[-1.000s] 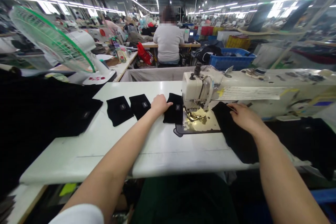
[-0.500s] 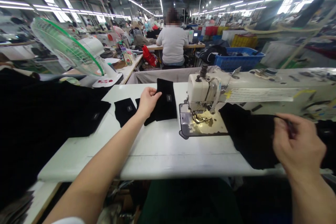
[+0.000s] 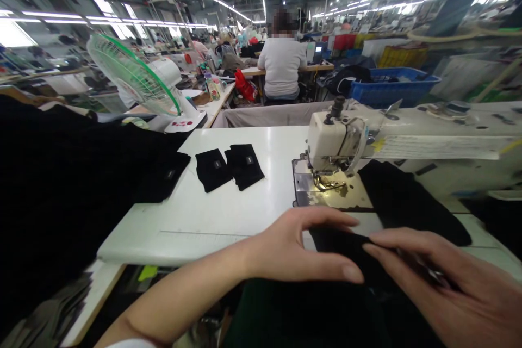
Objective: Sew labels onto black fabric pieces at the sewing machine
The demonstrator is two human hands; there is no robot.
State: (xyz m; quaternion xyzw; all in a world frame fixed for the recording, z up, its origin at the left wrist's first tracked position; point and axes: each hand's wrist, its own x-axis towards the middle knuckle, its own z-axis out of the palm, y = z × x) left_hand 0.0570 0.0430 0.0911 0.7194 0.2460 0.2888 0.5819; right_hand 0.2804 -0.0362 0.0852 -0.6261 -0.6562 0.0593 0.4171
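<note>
My right hand (image 3: 452, 283) pinches the edge of a black fabric piece (image 3: 340, 242) between thumb and fingers, in front of the sewing machine (image 3: 336, 141). A small dark, partly shiny object sits within that hand; I cannot make out what it is. My left hand (image 3: 289, 244) reaches around the other side of the same fabric, thumb and fingers apart. Another black fabric piece (image 3: 411, 201) lies right of the needle plate (image 3: 304, 182). Two small black pieces with labels, a left one (image 3: 212, 171) and an overlapping right one (image 3: 247, 168), lie on the white tabletop (image 3: 183, 217).
A large heap of black fabric (image 3: 81, 174) covers the left side. Behind the table stand a green-rimmed fan (image 3: 134, 73) and a blue basket (image 3: 393, 87). A person in a light shirt (image 3: 282, 68) sits ahead, facing away.
My left hand has come from the labelled pieces at the back to the front, beside my right hand. My right hand has moved lower and left. The view has turned left.
</note>
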